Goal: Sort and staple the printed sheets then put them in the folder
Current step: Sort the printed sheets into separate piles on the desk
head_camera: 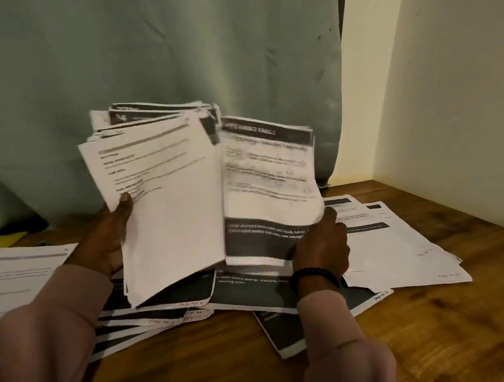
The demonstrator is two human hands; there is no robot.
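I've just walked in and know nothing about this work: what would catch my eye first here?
Most striking is the thick stack of printed sheets held upright at centre, fanned open like a book between the left hand and the right hand. Beneath it, loose pages with dark bands lie scattered across the wooden table, before a green curtain.

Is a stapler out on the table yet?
No: the wooden table shows only loose printed sheets, and both hands hold a paper stack.
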